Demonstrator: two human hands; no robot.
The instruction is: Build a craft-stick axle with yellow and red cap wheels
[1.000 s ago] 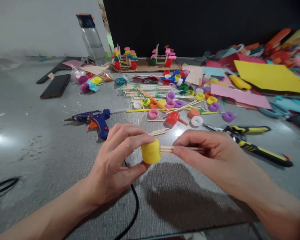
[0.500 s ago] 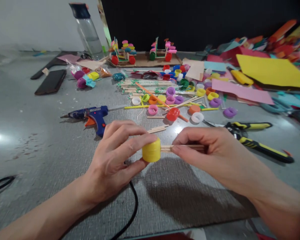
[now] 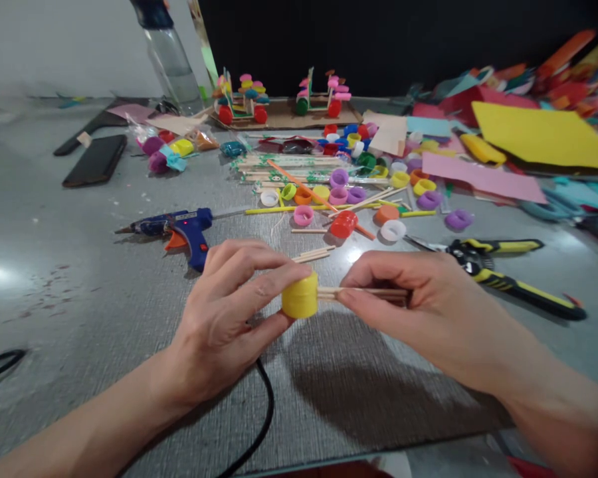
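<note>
Grey tabletop [image 3: 104, 299] runs back to a black panel [image 3: 379, 40], its far half crowded with craft scraps. With the yellow plastic cylinder [image 3: 299, 299] as the clock's centre and twelve pointing away from the person, that cylinder sits pinched between the thumb and fingers of the left hand [image 3: 229, 318], raised above the surface. From three o'clock the right hand [image 3: 418, 299] grips a few thin, pale wooden sticks [image 3: 327, 293] between thumb and forefinger, their ends meeting the cylinder's side; whether they enter it or only touch cannot be told.

Pressing or lining up the sticks against the cylinder seems to be the step in hand. From here, the next move appears to call for a firm left pinch and sticks held level and bunched, since a slip could skew the joint.

Just beyond, at twelve, lie short loose wooden sticks [image 3: 315, 255], with a shiny red plastic cylinder [image 3: 344, 224] at one o'clock. At ten rests a blue glue gun with an orange trigger [image 3: 197, 232]; at two to three, yellow-and-black handled cutters [image 3: 478, 260] sit close to the right hand and limit reaching that way. A thin black cable [image 3: 270, 405] passes under the left hand towards half past six, a possible snag.
</note>
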